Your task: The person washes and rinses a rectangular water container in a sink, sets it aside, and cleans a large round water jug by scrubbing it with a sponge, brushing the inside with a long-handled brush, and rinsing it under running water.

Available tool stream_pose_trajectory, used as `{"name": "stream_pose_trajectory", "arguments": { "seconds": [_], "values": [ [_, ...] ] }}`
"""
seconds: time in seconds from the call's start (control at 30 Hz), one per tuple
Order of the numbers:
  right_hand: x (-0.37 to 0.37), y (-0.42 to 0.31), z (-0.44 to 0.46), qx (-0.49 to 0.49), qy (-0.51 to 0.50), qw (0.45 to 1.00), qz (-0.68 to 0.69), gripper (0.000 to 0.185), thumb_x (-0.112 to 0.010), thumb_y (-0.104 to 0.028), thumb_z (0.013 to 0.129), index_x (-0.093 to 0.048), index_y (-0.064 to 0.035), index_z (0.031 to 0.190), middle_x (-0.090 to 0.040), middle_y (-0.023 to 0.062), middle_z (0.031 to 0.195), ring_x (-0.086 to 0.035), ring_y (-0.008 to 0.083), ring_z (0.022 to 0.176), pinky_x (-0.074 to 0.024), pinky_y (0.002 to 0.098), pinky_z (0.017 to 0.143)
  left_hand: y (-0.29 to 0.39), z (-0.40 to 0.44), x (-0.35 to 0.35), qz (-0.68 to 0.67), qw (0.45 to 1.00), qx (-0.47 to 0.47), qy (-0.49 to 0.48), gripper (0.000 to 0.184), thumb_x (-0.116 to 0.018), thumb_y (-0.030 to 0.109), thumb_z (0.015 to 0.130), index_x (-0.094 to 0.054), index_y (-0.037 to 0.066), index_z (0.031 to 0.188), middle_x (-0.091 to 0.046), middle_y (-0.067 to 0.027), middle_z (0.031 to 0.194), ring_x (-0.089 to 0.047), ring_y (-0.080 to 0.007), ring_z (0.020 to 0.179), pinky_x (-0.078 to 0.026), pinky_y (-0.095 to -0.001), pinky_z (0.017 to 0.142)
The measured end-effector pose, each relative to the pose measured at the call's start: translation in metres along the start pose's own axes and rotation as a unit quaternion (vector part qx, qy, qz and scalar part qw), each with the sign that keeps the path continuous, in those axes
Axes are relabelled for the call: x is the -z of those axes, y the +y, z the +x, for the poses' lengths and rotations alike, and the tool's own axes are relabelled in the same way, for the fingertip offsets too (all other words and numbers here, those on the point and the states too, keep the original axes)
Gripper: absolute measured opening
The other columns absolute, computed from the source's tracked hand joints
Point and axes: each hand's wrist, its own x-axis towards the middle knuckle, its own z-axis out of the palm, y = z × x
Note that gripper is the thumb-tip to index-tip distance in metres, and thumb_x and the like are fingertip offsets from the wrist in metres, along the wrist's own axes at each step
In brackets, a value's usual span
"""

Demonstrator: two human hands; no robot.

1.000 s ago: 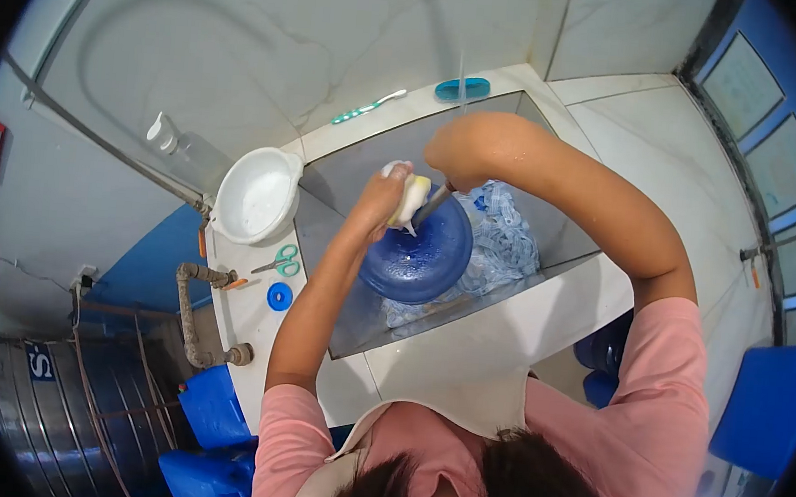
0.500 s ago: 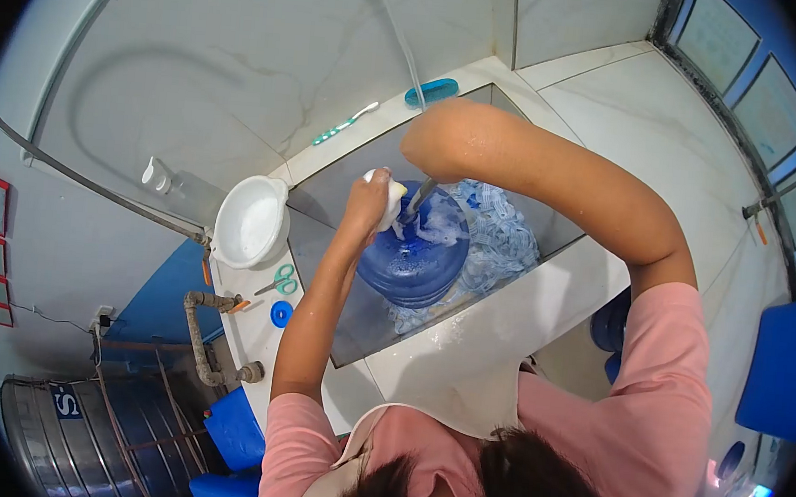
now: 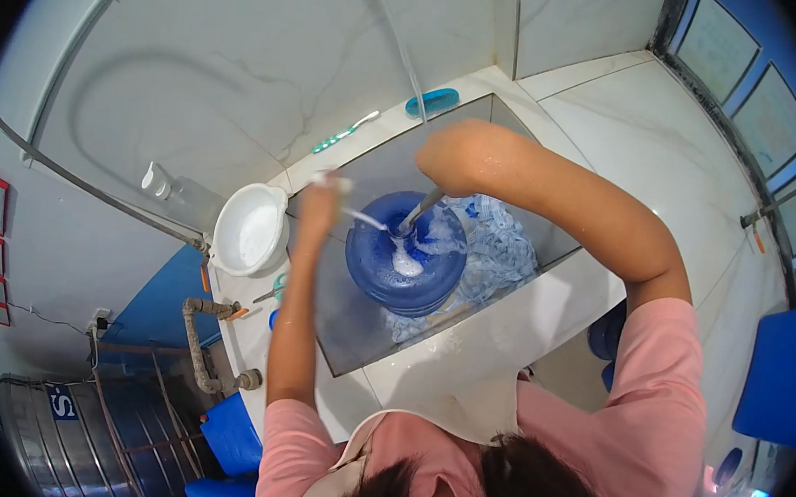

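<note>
A blue round water jug (image 3: 405, 282) stands in the grey sink, white suds on its top around the mouth. My right hand (image 3: 447, 154) is closed around a grey rod-like handle (image 3: 421, 210) whose lower end goes down into the jug's mouth; what is on that end is hidden. To the left of the jug, my left hand (image 3: 320, 210) is raised and smeared by motion, closed on a soapy white and yellowish sponge (image 3: 333, 184). A white streak of suds or water stretches from there to the jug. Crumpled pale blue plastic pieces (image 3: 499, 247) lie beside the jug.
The sink's rim (image 3: 497, 298) surrounds the jug. On the ledge lie a toothbrush (image 3: 346, 132) and a teal brush (image 3: 433, 102). A white basin (image 3: 250, 229), scissors (image 3: 275, 289) and a pump bottle (image 3: 183, 192) are at left. A thin hose (image 3: 404, 53) hangs from above.
My left hand has moved left with the sponge, away from the jug's mouth. A white streak now trails from it, and my right hand has shifted slightly right and down.
</note>
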Motion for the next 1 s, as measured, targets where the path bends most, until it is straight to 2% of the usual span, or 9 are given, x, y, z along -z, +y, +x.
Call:
{"name": "stream_pose_trajectory", "arguments": {
  "seconds": [0.03, 0.17, 0.27, 0.4, 0.43, 0.5, 0.7, 0.8, 1.0],
  "values": [
    [-0.003, 0.006, -0.001, -0.012, -0.005, 1.000, 0.004, 0.013, -0.063, -0.009, 0.073, -0.069, -0.0009, 0.081, -0.066, 0.0167, 0.080, -0.065, 0.0325, 0.075, -0.0513, 0.0416, 0.064, -0.084, 0.029, -0.004, 0.173, 0.949, -0.250, 0.085, 0.046, -0.035, 0.039, 0.094, -0.060, 0.001, 0.099, -0.061, -0.0264, 0.093, -0.059, -0.0397, 0.080, -0.046, -0.0469, 0.068],
    [-0.023, 0.043, 0.007, -0.047, 0.011, 0.999, 0.008, 0.015, -0.064, -0.015, 0.075, -0.069, -0.0020, 0.081, -0.066, 0.0166, 0.080, -0.064, 0.0325, 0.075, -0.0505, 0.0421, 0.064, -0.233, 0.066, 0.061, 0.218, 0.962, 0.146, -0.071, 0.059, -0.047, 0.047, 0.085, -0.056, -0.005, 0.112, -0.055, -0.0271, 0.116, -0.054, -0.0408, 0.106, -0.042, -0.0458, 0.091],
    [-0.025, 0.062, 0.014, -0.061, 0.015, 0.998, 0.018, 0.015, -0.066, -0.021, 0.077, -0.071, -0.0066, 0.080, -0.067, 0.0143, 0.079, -0.065, 0.0303, 0.076, -0.0498, 0.0401, 0.064, -0.230, 0.065, 0.059, 0.254, 0.952, 0.105, -0.134, 0.062, -0.051, 0.049, 0.082, -0.055, -0.003, 0.116, -0.054, -0.0268, 0.117, -0.052, -0.0395, 0.110, -0.040, -0.0443, 0.095],
    [-0.028, 0.083, 0.039, -0.095, 0.006, 0.995, -0.002, 0.008, -0.068, -0.020, 0.076, -0.072, -0.0156, 0.080, -0.068, 0.0079, 0.080, -0.065, 0.0250, 0.077, -0.0493, 0.0355, 0.063, -0.055, 0.080, 0.006, 0.005, 0.996, -0.087, 0.030, 0.027, -0.049, 0.023, 0.085, -0.063, 0.000, 0.085, -0.063, -0.0210, 0.087, -0.058, -0.0404, 0.081, -0.044, -0.0468, 0.071],
    [-0.029, 0.088, 0.046, -0.111, 0.001, 0.994, -0.002, 0.007, -0.068, -0.018, 0.075, -0.073, -0.0179, 0.080, -0.068, 0.0061, 0.081, -0.065, 0.0234, 0.078, -0.0493, 0.0347, 0.063, -0.051, 0.105, -0.046, -0.071, 0.983, -0.168, 0.019, 0.029, -0.051, 0.024, 0.087, -0.062, -0.002, 0.081, -0.060, -0.0127, 0.066, -0.058, -0.0214, 0.061, -0.047, -0.0321, 0.057],
    [-0.029, 0.099, 0.054, -0.110, -0.006, 0.994, 0.001, 0.009, -0.068, -0.017, 0.073, -0.073, -0.0188, 0.081, -0.069, 0.0052, 0.081, -0.065, 0.0230, 0.077, -0.0494, 0.0347, 0.063, 0.059, 0.098, -0.070, -0.406, 0.877, 0.058, -0.252, 0.019, -0.050, 0.016, 0.089, -0.060, 0.000, 0.085, -0.057, -0.0047, 0.067, -0.055, -0.0126, 0.058, -0.049, -0.0267, 0.053],
    [-0.049, 0.135, 0.057, -0.130, 0.003, 0.991, 0.028, 0.014, -0.072, -0.021, 0.073, -0.073, -0.0151, 0.085, -0.069, 0.0061, 0.087, -0.066, 0.0249, 0.080, -0.0509, 0.0368, 0.065, 0.107, 0.147, -0.205, -0.577, 0.696, 0.274, -0.328, 0.019, -0.047, 0.015, 0.090, -0.052, -0.003, 0.094, -0.056, -0.0091, 0.069, -0.054, -0.0153, 0.056, -0.042, -0.0226, 0.040],
    [-0.058, 0.145, 0.055, -0.128, 0.017, 0.991, 0.031, 0.017, -0.069, -0.025, 0.075, -0.072, -0.0147, 0.088, -0.068, 0.0082, 0.087, -0.066, 0.0262, 0.081, -0.0512, 0.0374, 0.066, 0.055, 0.180, -0.264, -0.559, 0.721, 0.225, -0.342, 0.023, -0.046, 0.017, 0.091, -0.051, -0.003, 0.099, -0.055, -0.0099, 0.070, -0.052, -0.0158, 0.054, -0.043, -0.0249, 0.042],
    [-0.090, 0.135, 0.067, -0.047, 0.034, 0.998, -0.009, 0.014, -0.061, -0.023, 0.077, -0.071, -0.0150, 0.084, -0.068, 0.0086, 0.082, -0.065, 0.0276, 0.079, -0.0503, 0.0385, 0.064, 0.044, 0.076, -0.178, -0.146, 0.964, -0.203, -0.090, 0.040, -0.056, 0.030, 0.088, -0.048, 0.001, 0.114, -0.058, -0.0146, 0.091, -0.058, -0.0229, 0.087, -0.046, -0.0315, 0.080]
  ]
}}
